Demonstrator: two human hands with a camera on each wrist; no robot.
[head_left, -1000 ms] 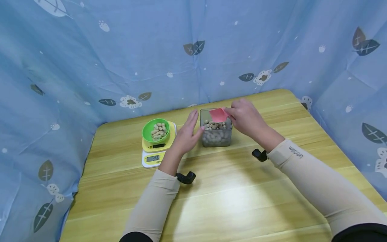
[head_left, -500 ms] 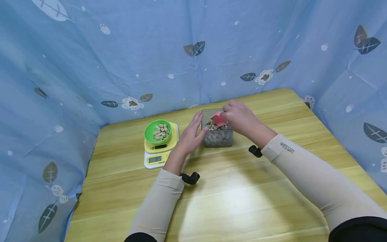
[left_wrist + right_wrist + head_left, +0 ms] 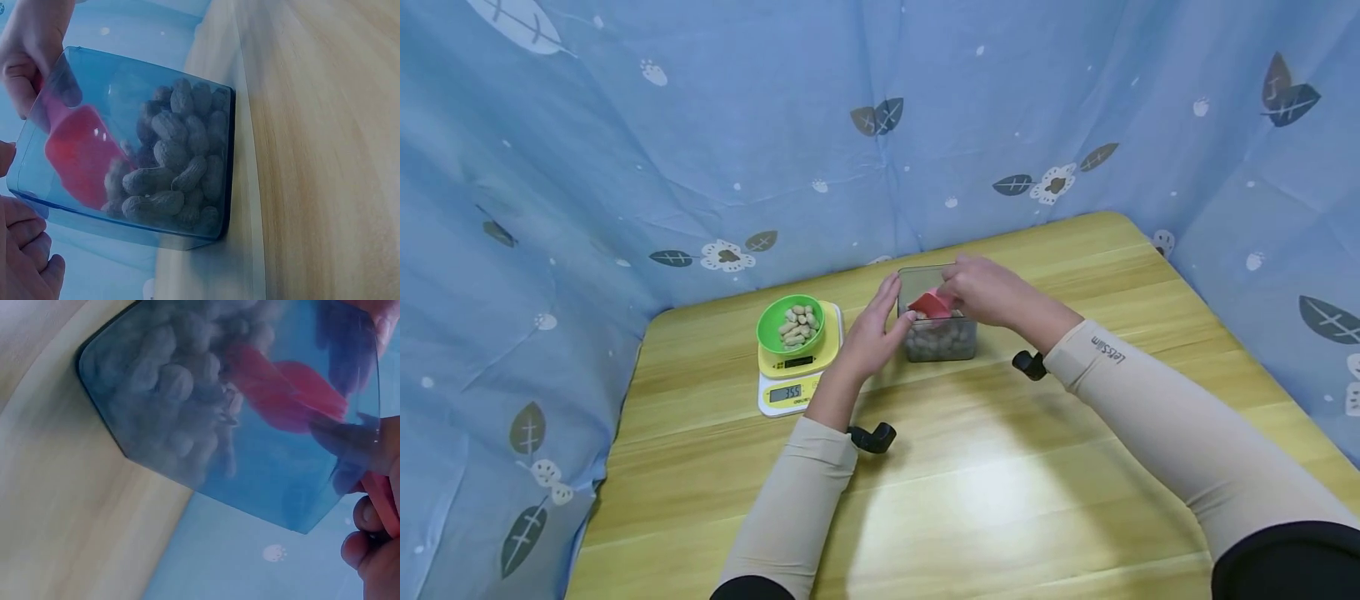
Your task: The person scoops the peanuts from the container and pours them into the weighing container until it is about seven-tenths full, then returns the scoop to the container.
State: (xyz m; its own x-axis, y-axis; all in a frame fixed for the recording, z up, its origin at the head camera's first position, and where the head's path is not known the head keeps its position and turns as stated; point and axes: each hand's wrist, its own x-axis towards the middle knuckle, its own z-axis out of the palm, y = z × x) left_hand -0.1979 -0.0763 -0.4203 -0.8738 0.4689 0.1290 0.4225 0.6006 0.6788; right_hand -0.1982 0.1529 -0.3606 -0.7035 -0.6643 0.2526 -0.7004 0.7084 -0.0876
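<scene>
My right hand (image 3: 988, 289) grips the handle of a pink scoop (image 3: 81, 153) over the rim of a clear, dark-tinted square container (image 3: 940, 340). The scoop's bowl is inside, its tip down among unshelled peanuts (image 3: 169, 156) that fill the lower part. In the right wrist view, the curled fingers (image 3: 369, 515) wrap the red-pink handle. My left hand (image 3: 871, 333) lies along the container's left side with straight fingers, thumb at the near rim.
Left of the container, a yellow and white kitchen scale (image 3: 786, 396) bears a green bowl (image 3: 766, 332) with several peanuts; its display seems to read 355. The wooden table (image 3: 955, 492) meets a blue patterned curtain (image 3: 805, 108) at the back.
The right hand has lowered the scoop from above the container down into the peanuts, tilting it. The left hand has come slightly closer against the container's side.
</scene>
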